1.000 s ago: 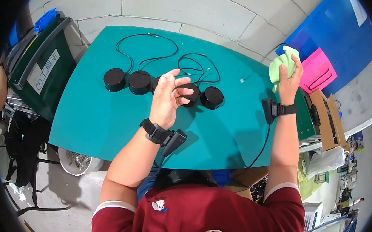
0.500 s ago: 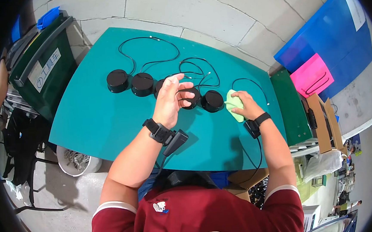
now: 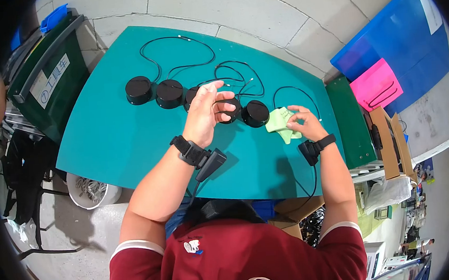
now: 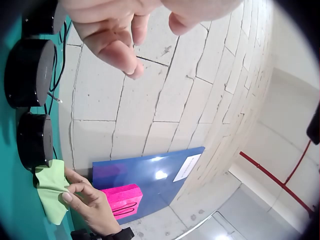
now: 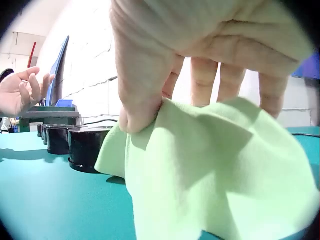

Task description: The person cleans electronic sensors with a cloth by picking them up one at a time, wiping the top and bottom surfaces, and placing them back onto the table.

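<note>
My right hand [image 3: 309, 125] pinches a light green cloth [image 3: 279, 119] between thumb and fingers, low over the table beside the rightmost black cylinder [image 3: 255, 113]. In the right wrist view the cloth [image 5: 200, 165] hangs in folds below the fingers, one edge overlapping that cylinder [image 5: 86, 150]. My left hand [image 3: 201, 115] hovers with relaxed, slightly bent fingers and holds nothing. It partly hides two of the several glossy black cylinders in the row, such as the one at the left end [image 3: 139, 90]. Thin black cables [image 3: 213, 52] with small pale connectors run behind the row.
The cylinders stand on a green table [image 3: 131, 151] against a white block wall [image 3: 257, 13]. To the right are a pink packet [image 3: 377, 86], a blue board [image 3: 421, 53] and an open carton [image 3: 388, 141]. A white bucket [image 3: 103, 196] of metal parts stands below the left edge.
My right hand has brought the green cloth from above the table's right edge down and left beside the rightmost cylinder; its fingers have since risen a little. The left hand stays nearly still.
</note>
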